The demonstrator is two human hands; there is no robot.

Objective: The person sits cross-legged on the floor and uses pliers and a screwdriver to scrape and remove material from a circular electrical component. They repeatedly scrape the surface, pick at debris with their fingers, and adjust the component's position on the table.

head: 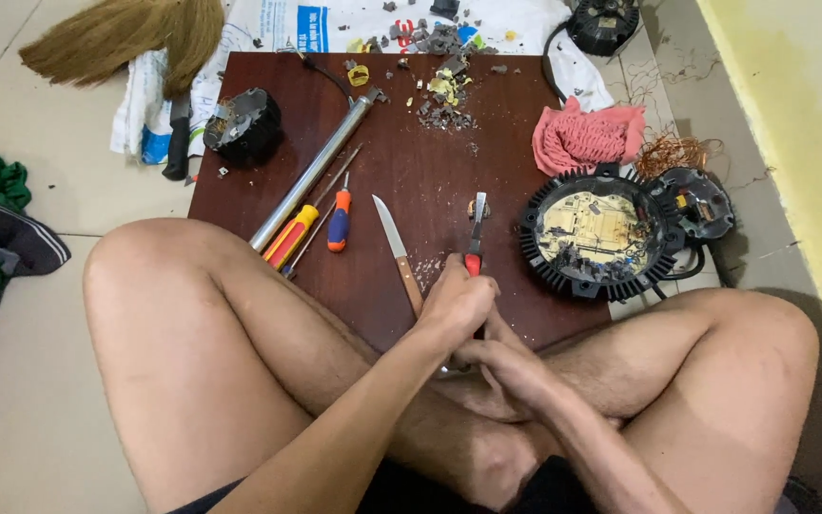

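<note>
We see a flat chisel with a red grip standing out of the left hand toward 12 o'clock, its tip touching a small lump on the dark wooden board. The left hand is clamped round the grip. The right hand lies just behind it at 5 o'clock, fingers curled together; we cannot tell what it holds.

One knife with a wooden handle lies just beside the left hand at 10 o'clock. Further at 9 o'clock we count two screwdrivers: one orange and blue, one red and yellow. One metal tube slants beyond them.

At 3 o'clock of the chisel sits one round black finned housing, a circuit board inside, and a smaller black part touches its far side. One pink rag lies at 1 o'clock, and grey rubble at 12. One black motor rests at the board's far left corner, and one broom lies on the floor beyond.
</note>
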